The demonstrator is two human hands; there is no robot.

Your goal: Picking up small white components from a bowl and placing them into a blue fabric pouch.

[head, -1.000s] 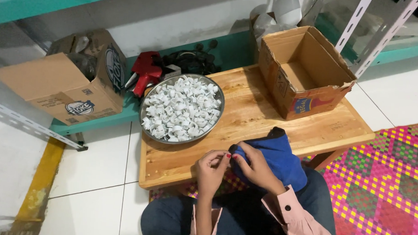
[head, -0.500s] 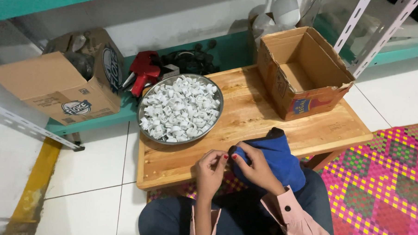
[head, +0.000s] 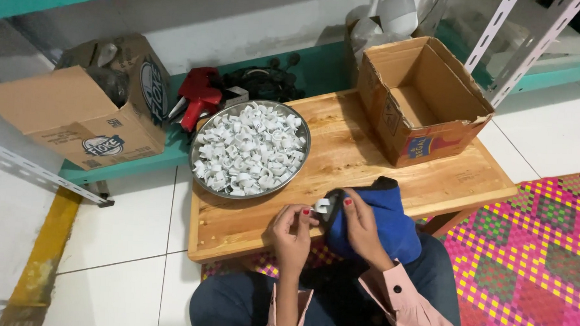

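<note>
Wooden table's near edge: left hand and right hand both pinching small white clip.

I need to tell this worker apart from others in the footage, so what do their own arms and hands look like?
Both arms wear light pink long sleeves; the right sleeve has a cuff with a dark round button, while the left sleeve shows only its edge at the bottom of the view. The left hand and right hand are bare, without gloves, and the visible nails are painted red. No rings or watch can be made out.
</note>
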